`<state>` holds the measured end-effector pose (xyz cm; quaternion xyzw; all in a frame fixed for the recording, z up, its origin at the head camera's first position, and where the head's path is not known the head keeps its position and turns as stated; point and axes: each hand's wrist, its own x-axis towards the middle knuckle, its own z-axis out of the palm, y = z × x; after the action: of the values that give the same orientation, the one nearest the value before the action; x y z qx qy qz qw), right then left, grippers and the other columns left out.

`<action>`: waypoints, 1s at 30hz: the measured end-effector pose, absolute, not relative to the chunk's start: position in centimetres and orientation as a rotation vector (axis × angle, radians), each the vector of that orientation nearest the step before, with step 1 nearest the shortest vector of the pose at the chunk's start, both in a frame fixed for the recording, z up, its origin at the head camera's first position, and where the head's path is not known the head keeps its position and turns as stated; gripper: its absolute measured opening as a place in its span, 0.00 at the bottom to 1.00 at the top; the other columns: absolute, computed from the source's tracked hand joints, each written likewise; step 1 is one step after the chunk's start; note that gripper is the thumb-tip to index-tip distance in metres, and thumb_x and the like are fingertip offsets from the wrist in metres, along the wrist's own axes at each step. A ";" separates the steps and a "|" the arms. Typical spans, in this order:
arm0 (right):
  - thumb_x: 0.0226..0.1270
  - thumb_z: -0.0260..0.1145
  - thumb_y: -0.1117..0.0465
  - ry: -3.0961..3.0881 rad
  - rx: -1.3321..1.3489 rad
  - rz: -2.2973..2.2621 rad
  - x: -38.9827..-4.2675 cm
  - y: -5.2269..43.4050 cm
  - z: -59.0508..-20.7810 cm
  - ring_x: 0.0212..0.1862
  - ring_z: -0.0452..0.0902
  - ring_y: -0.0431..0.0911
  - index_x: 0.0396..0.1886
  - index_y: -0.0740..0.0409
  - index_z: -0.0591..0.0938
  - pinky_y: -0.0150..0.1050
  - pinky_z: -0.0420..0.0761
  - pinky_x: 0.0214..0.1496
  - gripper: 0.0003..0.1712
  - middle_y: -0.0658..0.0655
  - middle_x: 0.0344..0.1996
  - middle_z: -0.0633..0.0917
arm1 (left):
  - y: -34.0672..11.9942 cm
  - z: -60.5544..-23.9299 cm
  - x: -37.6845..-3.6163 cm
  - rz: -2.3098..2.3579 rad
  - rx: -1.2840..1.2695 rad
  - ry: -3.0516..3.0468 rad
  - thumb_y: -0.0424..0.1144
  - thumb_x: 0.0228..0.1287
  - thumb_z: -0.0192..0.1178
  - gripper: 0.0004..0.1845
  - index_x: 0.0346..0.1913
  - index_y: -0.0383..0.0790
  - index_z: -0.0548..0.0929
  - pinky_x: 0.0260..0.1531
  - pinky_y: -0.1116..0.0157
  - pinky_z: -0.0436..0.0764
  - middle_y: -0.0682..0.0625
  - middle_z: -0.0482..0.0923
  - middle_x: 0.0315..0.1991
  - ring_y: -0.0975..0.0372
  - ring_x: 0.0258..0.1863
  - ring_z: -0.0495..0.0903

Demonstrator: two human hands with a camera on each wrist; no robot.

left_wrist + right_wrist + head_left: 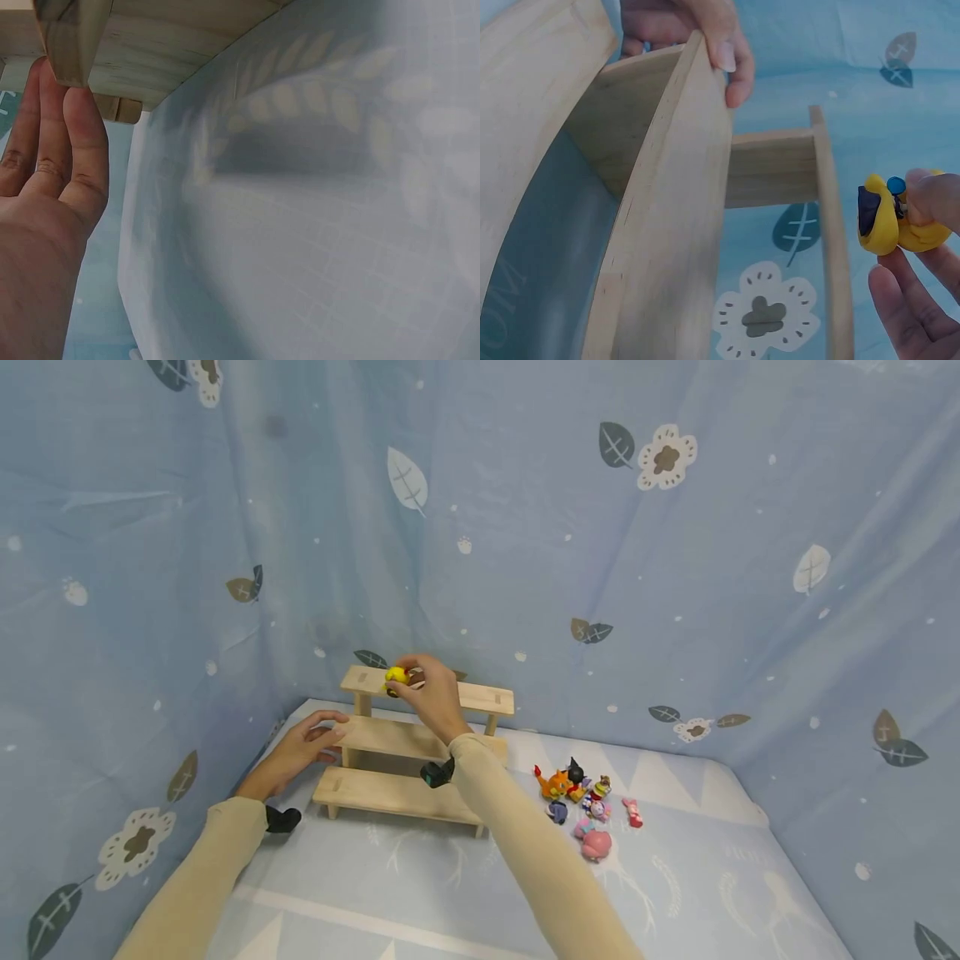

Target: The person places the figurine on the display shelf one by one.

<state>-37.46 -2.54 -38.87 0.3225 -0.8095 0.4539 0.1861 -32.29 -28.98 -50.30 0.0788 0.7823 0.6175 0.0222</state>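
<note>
The relation that governs your next placement, as far as can be judged, is the height of the yellow figure (396,675) over the top tier (486,697) of the wooden stand (397,787). Seen from the head, the figure lies in line with the left part of that tier; in the right wrist view, a strip of backdrop (862,135) shows between figure and board, so the two appear apart. Your right hand (438,689) grasps the figure between thumb and fingers, with its dark patch facing away from the palm; the thumb covers part of the body, so you cannot fix its long axis with certainty. Relative to this hand, the figure lies to the left, at the fingertips. Your left hand (300,747), lower and farther from the figure, grips the left end of the middle tier (382,733), some fingers reaching beneath it.
</note>
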 end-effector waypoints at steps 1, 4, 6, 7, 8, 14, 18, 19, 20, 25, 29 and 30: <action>0.64 0.78 0.60 -2.284 0.908 1.273 -37.6 -2.7 -38.9 0.41 0.85 0.39 0.54 0.59 0.84 0.25 0.82 0.43 0.20 0.54 0.48 0.86 | -28.9 -50.3 -32.3 1.910 0.251 2.425 0.55 0.75 0.61 0.29 0.71 0.47 0.70 0.49 0.51 0.85 0.37 0.77 0.57 0.49 0.50 0.83; 0.64 0.78 0.61 -2.301 0.894 1.277 -38.0 -3.2 -39.1 0.41 0.85 0.40 0.54 0.60 0.84 0.26 0.82 0.44 0.21 0.55 0.48 0.86 | -28.7 -50.2 -32.4 1.914 0.256 2.420 0.55 0.75 0.61 0.29 0.71 0.46 0.70 0.48 0.54 0.85 0.36 0.76 0.59 0.48 0.50 0.82; 0.64 0.78 0.60 -2.314 0.874 1.292 -38.2 -3.4 -39.2 0.42 0.85 0.40 0.54 0.60 0.84 0.26 0.82 0.44 0.20 0.54 0.48 0.86 | -28.7 -50.2 -32.4 1.914 0.257 2.415 0.55 0.76 0.61 0.29 0.71 0.46 0.70 0.48 0.54 0.85 0.35 0.76 0.60 0.49 0.50 0.82; 0.64 0.78 0.59 -2.320 0.863 1.299 -38.3 -3.6 -39.3 0.42 0.85 0.40 0.54 0.59 0.84 0.26 0.82 0.45 0.20 0.54 0.48 0.86 | -28.7 -50.2 -32.4 1.915 0.258 2.413 0.55 0.76 0.61 0.29 0.71 0.46 0.71 0.48 0.54 0.85 0.35 0.76 0.60 0.49 0.50 0.82; 0.64 0.78 0.59 -2.324 0.853 1.309 -38.4 -3.7 -39.3 0.42 0.85 0.40 0.54 0.58 0.84 0.26 0.82 0.45 0.20 0.54 0.48 0.86 | -28.7 -50.2 -32.4 1.916 0.254 2.412 0.55 0.76 0.61 0.29 0.71 0.46 0.71 0.47 0.54 0.85 0.35 0.76 0.60 0.49 0.49 0.82; 0.64 0.78 0.60 -2.315 0.823 1.361 -38.8 -4.5 -39.6 0.42 0.84 0.41 0.51 0.56 0.85 0.27 0.82 0.45 0.18 0.53 0.46 0.86 | -28.7 -50.5 -32.3 1.913 0.245 2.399 0.54 0.76 0.60 0.29 0.72 0.47 0.70 0.49 0.49 0.84 0.37 0.77 0.59 0.48 0.50 0.82; 0.64 0.78 0.61 -2.313 0.806 1.384 -38.8 -4.9 -39.7 0.43 0.84 0.43 0.51 0.57 0.85 0.27 0.82 0.45 0.18 0.52 0.46 0.86 | -28.6 -50.8 -32.4 1.913 0.247 2.400 0.55 0.76 0.60 0.29 0.72 0.48 0.70 0.49 0.50 0.84 0.37 0.77 0.59 0.48 0.50 0.82; 0.64 0.78 0.61 -2.315 0.801 1.381 -38.8 -5.0 -39.7 0.43 0.84 0.43 0.52 0.57 0.85 0.27 0.82 0.45 0.18 0.52 0.46 0.86 | -28.6 -50.7 -32.4 1.911 0.243 2.405 0.56 0.75 0.60 0.28 0.71 0.48 0.71 0.48 0.50 0.84 0.37 0.77 0.59 0.48 0.50 0.82; 0.64 0.78 0.61 -2.317 0.799 1.379 -38.9 -5.1 -39.7 0.44 0.84 0.44 0.52 0.56 0.85 0.27 0.82 0.45 0.18 0.52 0.47 0.86 | -28.7 -50.8 -32.5 1.913 0.241 2.405 0.56 0.75 0.61 0.28 0.70 0.49 0.71 0.48 0.50 0.84 0.37 0.77 0.59 0.48 0.50 0.82; 0.64 0.77 0.62 -2.331 0.800 1.359 -39.1 -5.7 -39.8 0.45 0.84 0.42 0.54 0.56 0.84 0.27 0.82 0.46 0.20 0.53 0.48 0.86 | -28.9 -50.6 -32.4 1.916 0.231 2.409 0.57 0.75 0.60 0.28 0.70 0.50 0.72 0.49 0.48 0.84 0.36 0.76 0.62 0.47 0.50 0.83; 0.64 0.77 0.62 -2.330 0.772 1.367 -39.3 -6.0 -40.0 0.46 0.83 0.40 0.54 0.55 0.83 0.28 0.82 0.46 0.20 0.53 0.49 0.86 | -28.8 -50.4 -32.3 1.908 0.237 2.411 0.57 0.76 0.59 0.28 0.71 0.51 0.71 0.50 0.49 0.83 0.36 0.76 0.62 0.48 0.51 0.83; 0.64 0.77 0.62 -2.327 0.767 1.374 -39.4 -6.1 -40.1 0.46 0.83 0.40 0.54 0.54 0.82 0.28 0.83 0.46 0.20 0.53 0.49 0.86 | -28.8 -50.3 -32.3 1.908 0.237 2.410 0.57 0.76 0.59 0.28 0.71 0.51 0.71 0.50 0.49 0.83 0.36 0.76 0.62 0.48 0.51 0.83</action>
<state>-39.39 -6.12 -40.06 0.2694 -0.8169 0.4823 0.1656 -32.32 -28.80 -50.31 0.0767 0.7813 0.6187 0.0292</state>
